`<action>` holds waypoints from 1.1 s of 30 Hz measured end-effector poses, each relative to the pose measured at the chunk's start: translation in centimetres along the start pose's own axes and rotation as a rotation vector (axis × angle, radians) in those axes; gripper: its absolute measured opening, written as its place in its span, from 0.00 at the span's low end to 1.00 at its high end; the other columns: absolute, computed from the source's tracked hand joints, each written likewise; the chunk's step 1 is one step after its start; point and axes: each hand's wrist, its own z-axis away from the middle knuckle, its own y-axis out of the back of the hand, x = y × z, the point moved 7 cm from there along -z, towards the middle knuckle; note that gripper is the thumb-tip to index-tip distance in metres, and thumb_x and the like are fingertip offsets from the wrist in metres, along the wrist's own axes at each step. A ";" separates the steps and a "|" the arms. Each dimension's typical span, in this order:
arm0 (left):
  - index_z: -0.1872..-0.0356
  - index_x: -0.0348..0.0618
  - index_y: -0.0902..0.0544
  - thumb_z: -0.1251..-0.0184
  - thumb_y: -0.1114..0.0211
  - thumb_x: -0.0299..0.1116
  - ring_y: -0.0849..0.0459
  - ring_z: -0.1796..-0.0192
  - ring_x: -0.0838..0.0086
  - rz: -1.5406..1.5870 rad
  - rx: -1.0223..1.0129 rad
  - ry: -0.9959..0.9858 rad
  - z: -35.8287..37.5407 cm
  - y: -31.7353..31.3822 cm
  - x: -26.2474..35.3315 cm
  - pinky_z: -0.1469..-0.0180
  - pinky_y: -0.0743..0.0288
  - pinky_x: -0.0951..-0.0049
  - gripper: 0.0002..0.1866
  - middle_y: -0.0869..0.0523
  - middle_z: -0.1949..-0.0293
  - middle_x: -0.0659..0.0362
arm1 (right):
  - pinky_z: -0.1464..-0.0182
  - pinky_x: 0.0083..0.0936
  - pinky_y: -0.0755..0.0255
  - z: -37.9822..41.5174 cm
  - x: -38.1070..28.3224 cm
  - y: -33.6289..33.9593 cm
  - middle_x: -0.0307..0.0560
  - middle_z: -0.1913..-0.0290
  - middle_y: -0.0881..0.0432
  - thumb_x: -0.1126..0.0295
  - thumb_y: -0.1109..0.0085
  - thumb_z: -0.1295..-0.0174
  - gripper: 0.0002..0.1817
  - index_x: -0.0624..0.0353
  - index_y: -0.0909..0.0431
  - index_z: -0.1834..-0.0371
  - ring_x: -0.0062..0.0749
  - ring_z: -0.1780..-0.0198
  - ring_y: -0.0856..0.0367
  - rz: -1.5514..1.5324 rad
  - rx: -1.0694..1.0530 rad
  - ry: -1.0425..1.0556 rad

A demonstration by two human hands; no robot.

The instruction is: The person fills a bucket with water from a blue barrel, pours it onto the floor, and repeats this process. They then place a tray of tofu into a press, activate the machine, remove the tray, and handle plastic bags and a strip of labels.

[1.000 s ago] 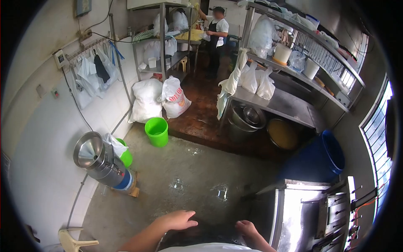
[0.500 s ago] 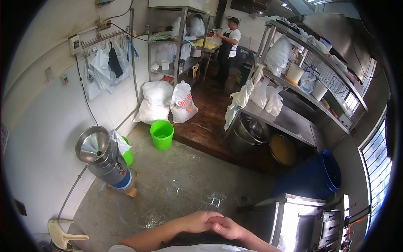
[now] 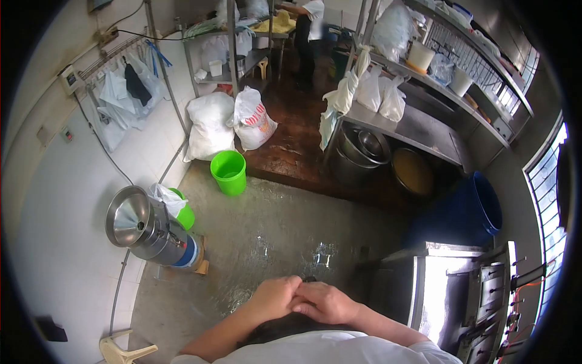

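Note:
My left hand and my right hand are clasped together in front of my body, low in the head view. Their fingers are closed and interlock or overlap at the middle. No object shows in either hand. A small dark patch is visible just beyond the fingers; I cannot make out what it is. Below the hands is my white shirt. The wet concrete floor stretches out ahead of them.
At left stands a machine with a steel funnel, close to a plastic chair. Ahead are a green bucket and white sacks. A blue barrel and steel equipment occupy the right. A co-worker stands at the back.
The view has tilted downward, so the co-worker's head has left the frame. My clasped hands appear higher in view, and more of my shirt shows. They remain joined.

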 end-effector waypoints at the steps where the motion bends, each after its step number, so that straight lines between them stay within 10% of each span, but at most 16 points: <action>1: 0.52 0.38 0.19 0.32 0.29 0.40 0.12 0.54 0.42 -0.043 0.081 -0.068 -0.4 1.2 0.2 0.51 0.20 0.46 0.17 0.11 0.61 0.43 | 0.48 0.45 0.18 -0.5 -0.3 1.4 0.59 0.54 0.12 0.61 0.31 0.27 0.18 0.64 0.16 0.45 0.56 0.52 0.12 0.049 0.136 0.062; 7: 0.34 0.36 0.18 0.30 0.26 0.43 0.15 0.38 0.48 -0.050 0.215 -0.208 -4.0 11.7 5.7 0.36 0.22 0.54 0.30 0.15 0.39 0.43 | 0.52 0.39 0.16 -3.0 5.5 7.3 0.58 0.54 0.11 0.64 0.30 0.27 0.16 0.65 0.14 0.46 0.52 0.55 0.10 -0.051 0.363 -0.134; 11: 0.26 0.37 0.24 0.21 0.36 0.55 0.18 0.33 0.46 0.309 0.231 -0.689 -6.9 21.5 15.9 0.32 0.24 0.48 0.35 0.18 0.33 0.38 | 0.52 0.40 0.16 -7.7 9.6 8.8 0.59 0.55 0.11 0.66 0.32 0.27 0.14 0.65 0.14 0.46 0.53 0.55 0.10 -0.059 0.280 -0.089; 15: 0.36 0.42 0.18 0.17 0.43 0.57 0.15 0.43 0.50 0.781 0.483 -0.337 -7.8 25.0 20.5 0.41 0.21 0.44 0.28 0.14 0.43 0.42 | 0.53 0.40 0.15 -12.6 7.6 13.0 0.58 0.55 0.11 0.65 0.31 0.27 0.15 0.65 0.14 0.46 0.51 0.57 0.09 -0.070 0.229 -0.011; 33: 0.40 0.42 0.18 0.16 0.42 0.56 0.16 0.48 0.54 0.861 0.032 -0.989 -15.3 36.7 17.0 0.46 0.22 0.50 0.26 0.14 0.45 0.49 | 0.48 0.41 0.15 -19.7 13.2 14.8 0.57 0.52 0.10 0.60 0.33 0.27 0.17 0.62 0.13 0.46 0.55 0.51 0.10 0.130 0.331 -0.365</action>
